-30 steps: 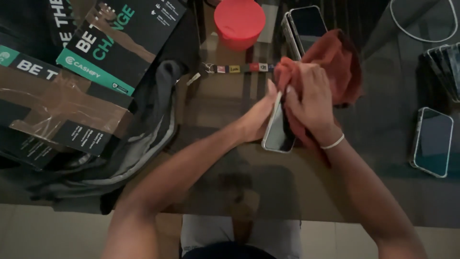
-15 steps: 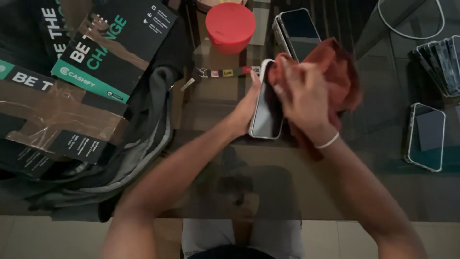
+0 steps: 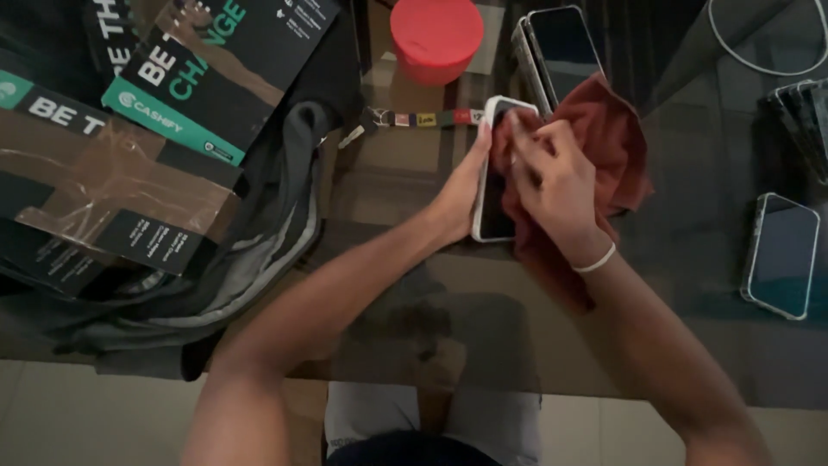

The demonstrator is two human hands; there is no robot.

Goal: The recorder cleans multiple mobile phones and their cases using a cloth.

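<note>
Left hand (image 3: 457, 194) steadies a white-edged, dark-screened smartphone (image 3: 494, 185) lying on the dark glass table (image 3: 405, 173), fingers closed along its left edge. Right hand (image 3: 556, 185), fingers bunched together on a rust-red cloth (image 3: 617, 142), presses the cloth onto the screen. A red round lid (image 3: 435, 36) and further phones (image 3: 780, 255) lie nearby.

One head-worn view looks steeply down, close over the glass table (image 3: 405, 285).
</note>
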